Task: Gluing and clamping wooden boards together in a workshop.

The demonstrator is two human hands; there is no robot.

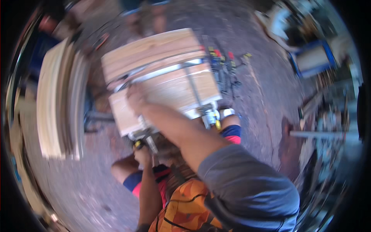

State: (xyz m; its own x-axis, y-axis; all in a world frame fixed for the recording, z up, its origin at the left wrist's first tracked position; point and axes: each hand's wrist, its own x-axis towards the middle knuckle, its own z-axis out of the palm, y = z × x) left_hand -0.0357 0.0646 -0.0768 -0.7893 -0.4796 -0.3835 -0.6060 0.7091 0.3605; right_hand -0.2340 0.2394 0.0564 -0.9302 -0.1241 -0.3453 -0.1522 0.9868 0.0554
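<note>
A pale wooden board (168, 90) lies before me, between my knees. My left hand (142, 155) grips the black and yellow handle (139, 144) of a bar clamp at the board's near left edge. Blurred by motion, my right hand (136, 97) is over the board's left part, near that clamp's far end; whether it holds anything is hard to see. A second bar clamp (192, 84) spans the board's right side, its handle (216, 119) beside my right knee. Beyond the board runs a light metal-looking strip (162, 73), with more planks (150, 55) behind it.
Several bar clamps (224, 69) lie on the floor to the right. A stack of boards (55, 101) stands at the left. Another person's legs (159, 18) show beyond the planks. A blue-edged object (314, 58) and clutter line the right side.
</note>
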